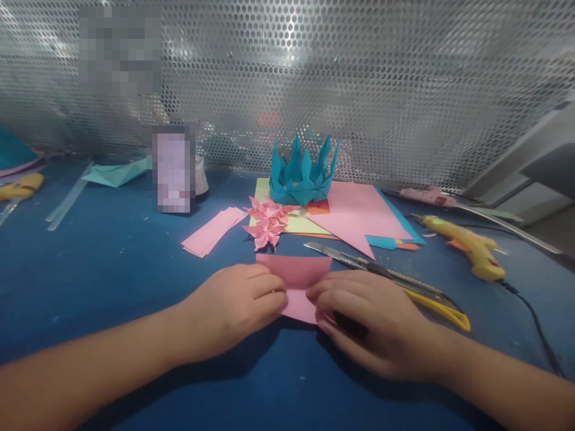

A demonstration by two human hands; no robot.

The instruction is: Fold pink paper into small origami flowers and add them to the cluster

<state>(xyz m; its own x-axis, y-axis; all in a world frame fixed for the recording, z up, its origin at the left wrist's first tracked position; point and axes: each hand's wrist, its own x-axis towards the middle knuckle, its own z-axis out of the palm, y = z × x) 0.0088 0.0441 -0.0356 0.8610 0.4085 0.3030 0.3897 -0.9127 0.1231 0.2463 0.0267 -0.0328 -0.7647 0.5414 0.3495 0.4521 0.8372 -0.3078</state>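
Note:
A small sheet of pink paper (294,272) is held between my two hands, with a crease across it and its far part standing up. My left hand (242,296) pinches its left side, fingers curled over the edge. On the right side, my right hand (377,317) grips the same sheet with thumb and fingers. A dark patch shows under the right palm; I cannot tell what it is. Just beyond the sheet lie folded pink paper stars (268,221) and a stack of pink paper strips (213,232).
A blue paper crown (302,185) stands on coloured sheets (354,206). Beside my right hand lies a metal blade (330,254) with a yellow loop handle (456,317). A yellow glue gun (471,248) with its cord is at right. A pixelated phone-like object (173,173) stands back left.

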